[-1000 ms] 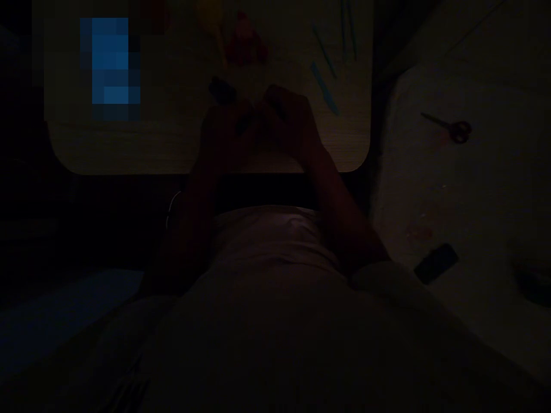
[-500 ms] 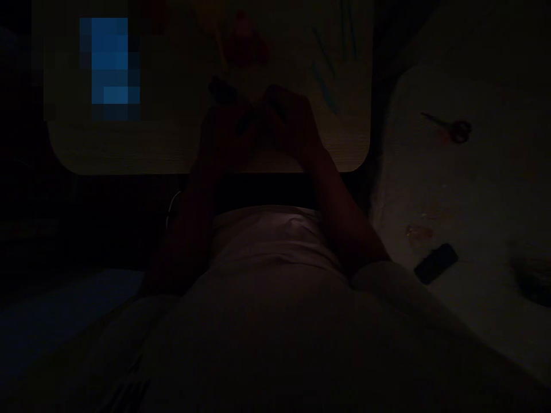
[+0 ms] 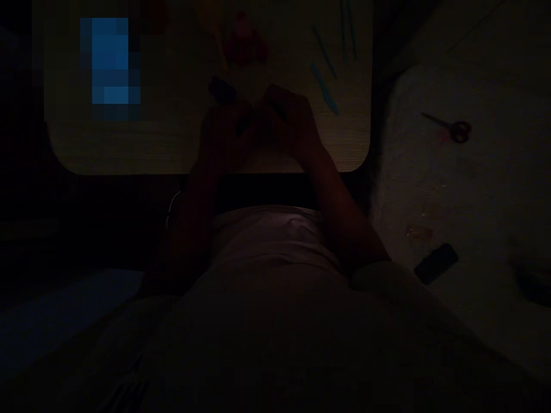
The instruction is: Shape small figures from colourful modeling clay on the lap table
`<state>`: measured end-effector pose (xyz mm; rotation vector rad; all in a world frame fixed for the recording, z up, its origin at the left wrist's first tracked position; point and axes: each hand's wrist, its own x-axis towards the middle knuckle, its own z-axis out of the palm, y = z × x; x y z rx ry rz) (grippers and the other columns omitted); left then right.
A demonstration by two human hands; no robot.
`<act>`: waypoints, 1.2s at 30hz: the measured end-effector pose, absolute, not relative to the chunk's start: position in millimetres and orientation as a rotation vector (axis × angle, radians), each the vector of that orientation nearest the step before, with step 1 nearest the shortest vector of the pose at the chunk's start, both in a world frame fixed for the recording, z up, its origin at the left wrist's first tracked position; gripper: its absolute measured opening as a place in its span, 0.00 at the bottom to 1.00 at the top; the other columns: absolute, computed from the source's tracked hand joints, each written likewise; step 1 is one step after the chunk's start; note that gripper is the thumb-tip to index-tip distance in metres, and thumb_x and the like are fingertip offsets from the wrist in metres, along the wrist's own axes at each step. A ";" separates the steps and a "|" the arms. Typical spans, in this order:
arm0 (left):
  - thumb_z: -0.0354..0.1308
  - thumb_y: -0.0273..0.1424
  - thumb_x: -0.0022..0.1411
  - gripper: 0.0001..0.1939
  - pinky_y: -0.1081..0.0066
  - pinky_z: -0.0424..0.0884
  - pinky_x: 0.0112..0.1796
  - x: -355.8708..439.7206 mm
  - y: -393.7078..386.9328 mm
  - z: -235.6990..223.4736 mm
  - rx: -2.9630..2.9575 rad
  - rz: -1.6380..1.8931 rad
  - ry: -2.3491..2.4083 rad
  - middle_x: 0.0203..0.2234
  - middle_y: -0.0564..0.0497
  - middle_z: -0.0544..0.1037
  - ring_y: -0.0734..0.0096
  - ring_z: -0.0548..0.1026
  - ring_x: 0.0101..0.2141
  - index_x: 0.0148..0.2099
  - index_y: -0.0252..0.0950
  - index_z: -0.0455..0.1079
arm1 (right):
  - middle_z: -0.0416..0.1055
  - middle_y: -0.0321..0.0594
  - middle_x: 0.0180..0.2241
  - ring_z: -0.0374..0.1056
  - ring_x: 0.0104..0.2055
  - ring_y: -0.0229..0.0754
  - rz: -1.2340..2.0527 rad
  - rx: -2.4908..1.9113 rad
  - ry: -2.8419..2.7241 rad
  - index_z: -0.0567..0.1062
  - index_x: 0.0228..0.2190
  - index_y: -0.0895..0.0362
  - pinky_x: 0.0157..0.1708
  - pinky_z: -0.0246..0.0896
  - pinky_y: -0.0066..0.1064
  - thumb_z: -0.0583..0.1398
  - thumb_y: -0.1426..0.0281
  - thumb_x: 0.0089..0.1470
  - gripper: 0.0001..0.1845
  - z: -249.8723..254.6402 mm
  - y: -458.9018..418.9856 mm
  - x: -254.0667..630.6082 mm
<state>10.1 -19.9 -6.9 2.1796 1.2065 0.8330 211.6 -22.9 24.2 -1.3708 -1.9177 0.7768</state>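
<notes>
The picture is very dark. Over the front part of the wooden table (image 3: pixel 150 149), my left hand (image 3: pixel 224 132) and my right hand (image 3: pixel 293 117) are close together, fingers curled inward. Dark patches show between the fingers of each, but whatever they hold is too dim to name. A dark, lumpy piece (image 3: pixel 221 90) lies just beyond my left hand; I cannot tell whether it touches the fingers. Farther back sits a red and pink lumpy figure (image 3: pixel 245 43), and left of it a yellow-orange object (image 3: pixel 210 17) with a thin stick-like part.
Several thin blue-green tools, among them a flat-bladed one (image 3: pixel 325 89), lie at the table's right. On a pale surface to the right are scissors (image 3: pixel 458 132), a dark rectangular object (image 3: pixel 436 264) and a small reddish scrap (image 3: pixel 419 232). A pixelated patch covers the upper left.
Both hands stay in nearly the same place, fingers still curled together. The view is slightly sharper now; nothing else has visibly moved.
</notes>
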 end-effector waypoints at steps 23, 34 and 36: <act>0.51 0.53 0.73 0.19 0.45 0.70 0.52 15.2 -22.2 3.2 2.157 0.733 1.300 0.47 0.52 0.83 0.47 0.78 0.52 0.55 0.53 0.76 | 0.79 0.39 0.41 0.71 0.45 0.53 0.770 -1.377 -1.951 0.72 0.33 0.40 0.51 0.62 0.45 0.48 0.39 0.66 0.25 29.2 -27.0 212.9; 0.50 0.53 0.74 0.20 0.46 0.70 0.50 12.6 -22.4 -3.1 2.177 0.744 1.304 0.46 0.51 0.83 0.47 0.79 0.51 0.55 0.51 0.75 | 0.76 0.39 0.35 0.69 0.39 0.50 0.711 -1.294 -1.944 0.68 0.30 0.42 0.44 0.61 0.43 0.46 0.36 0.67 0.28 25.3 -24.0 212.4; 0.48 0.52 0.75 0.21 0.45 0.69 0.52 10.9 -20.8 -6.0 2.181 0.718 1.293 0.48 0.51 0.82 0.47 0.77 0.54 0.57 0.51 0.74 | 0.76 0.40 0.35 0.69 0.38 0.50 0.694 -1.268 -1.932 0.68 0.30 0.43 0.43 0.61 0.44 0.45 0.38 0.68 0.28 25.1 -24.6 212.3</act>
